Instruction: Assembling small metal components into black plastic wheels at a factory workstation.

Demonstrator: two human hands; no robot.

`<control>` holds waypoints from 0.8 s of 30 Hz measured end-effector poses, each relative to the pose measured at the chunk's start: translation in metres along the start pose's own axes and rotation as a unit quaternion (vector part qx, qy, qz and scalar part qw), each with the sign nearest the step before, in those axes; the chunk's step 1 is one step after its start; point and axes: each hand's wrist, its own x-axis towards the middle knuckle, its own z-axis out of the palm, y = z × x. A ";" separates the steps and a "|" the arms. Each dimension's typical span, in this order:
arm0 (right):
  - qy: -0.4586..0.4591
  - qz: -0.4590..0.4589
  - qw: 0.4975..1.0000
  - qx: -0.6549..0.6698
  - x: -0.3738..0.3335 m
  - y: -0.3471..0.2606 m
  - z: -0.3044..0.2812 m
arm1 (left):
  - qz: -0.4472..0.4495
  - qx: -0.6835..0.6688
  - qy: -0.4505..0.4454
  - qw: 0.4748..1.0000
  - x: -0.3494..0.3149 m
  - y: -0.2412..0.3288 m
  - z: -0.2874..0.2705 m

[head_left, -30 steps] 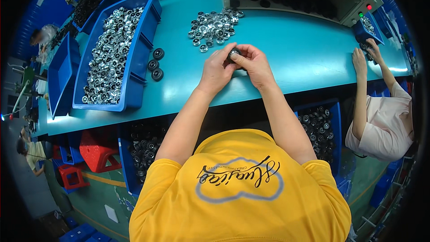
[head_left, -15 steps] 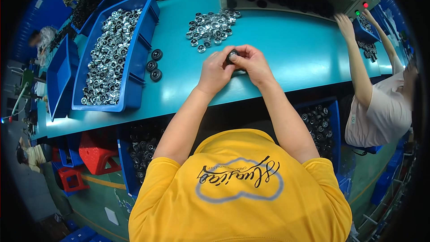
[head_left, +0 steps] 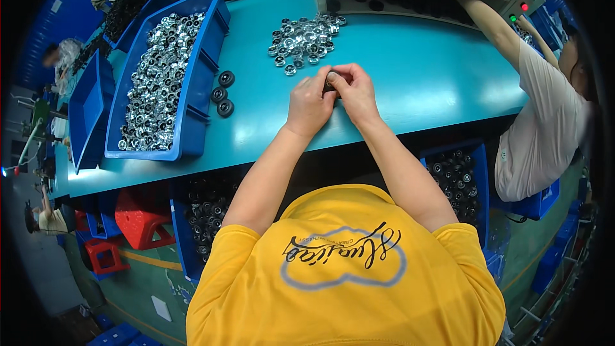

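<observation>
Teal bench (head_left: 410,83) under our hands. Left hand (head_left: 309,102) and right hand (head_left: 353,91) meet fingertip to fingertip, both pinched closed on small dark round part (head_left: 330,82) just above bench. Pile of silvery rings (head_left: 303,37) near, beyond hands. Three black rollers (head_left: 222,93) beside blue bin (head_left: 200,83) at left.

Both hands' fingers (head_left: 333,80) mostly hide a small dark part (head_left: 329,83).

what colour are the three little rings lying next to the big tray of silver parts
Black. The three small rings lie on the teal table beside the blue tray; the head view shows them best.
</observation>
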 end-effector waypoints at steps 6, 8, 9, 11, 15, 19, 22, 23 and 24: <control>-0.089 0.106 0.976 0.167 -0.001 -0.017 -0.018 | -0.158 -0.150 -0.083 0.972 0.004 0.013 -0.012; -0.098 0.115 0.974 0.169 -0.004 -0.022 -0.019 | -0.143 -0.146 -0.064 0.977 0.003 0.007 -0.008; -0.088 0.091 0.981 0.147 -0.005 -0.019 -0.019 | -0.137 -0.146 -0.057 0.978 0.002 0.006 -0.007; -0.068 0.044 0.991 0.102 -0.004 -0.008 -0.015 | -0.124 -0.131 -0.047 0.983 0.001 0.008 -0.005; -0.022 0.017 1.000 -0.002 -0.002 -0.004 -0.004 | -0.066 -0.035 -0.027 0.997 -0.004 0.000 -0.001; -0.066 0.060 0.994 0.062 0.000 -0.010 -0.012 | -0.100 -0.063 -0.068 0.991 0.000 0.004 -0.005; -0.124 0.120 0.968 0.183 0.001 -0.020 -0.028 | -0.180 -0.189 -0.099 0.960 0.006 0.009 -0.011; -0.140 0.138 0.955 0.221 0.002 -0.022 -0.031 | -0.189 -0.244 -0.081 0.948 0.007 0.008 -0.010; -0.140 0.135 0.958 0.210 0.001 -0.024 -0.032 | -0.200 -0.296 -0.062 0.932 0.005 0.007 -0.010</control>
